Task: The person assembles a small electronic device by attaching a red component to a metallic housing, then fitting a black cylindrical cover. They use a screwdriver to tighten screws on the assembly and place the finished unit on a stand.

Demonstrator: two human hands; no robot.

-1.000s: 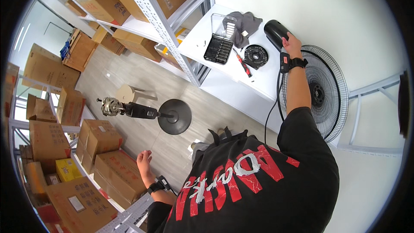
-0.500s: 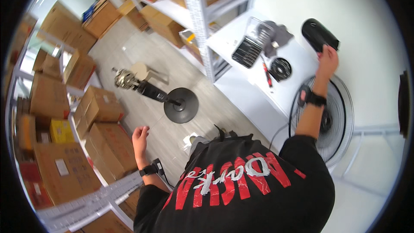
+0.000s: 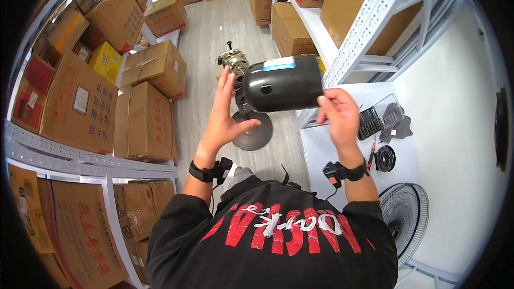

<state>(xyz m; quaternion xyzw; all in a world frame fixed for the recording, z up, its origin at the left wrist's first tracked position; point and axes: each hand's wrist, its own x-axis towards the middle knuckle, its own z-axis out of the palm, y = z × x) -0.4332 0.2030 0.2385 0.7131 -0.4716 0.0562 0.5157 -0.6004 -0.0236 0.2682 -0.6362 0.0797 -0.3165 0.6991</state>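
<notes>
My right hand (image 3: 338, 111) pinches the open-end rim of a glossy black fan motor cover (image 3: 286, 86), a rounded shell with a blue and white label. The cover is held sideways above the floor, its closed end toward the fan's bare metal motor (image 3: 235, 60). That motor sits on a black pole over a round dark base (image 3: 256, 131); the cover hides part of the pole. My left hand (image 3: 220, 115) is open, fingers stretched and thumb apart, beside the cover's closed end and the motor. Whether it touches either one I cannot tell.
On the white shelf at right lie a black bit set (image 3: 369, 123), a grey cloth (image 3: 397, 129), a red screwdriver (image 3: 371, 152) and a black round part (image 3: 385, 158). A fan grille (image 3: 405, 217) stands nearby. Shelves of cardboard boxes (image 3: 144, 120) line the left.
My right hand has lifted the motor cover from beside the wall and brought it left to the fan. My left hand has risen toward the motor and opened. The view has turned.
</notes>
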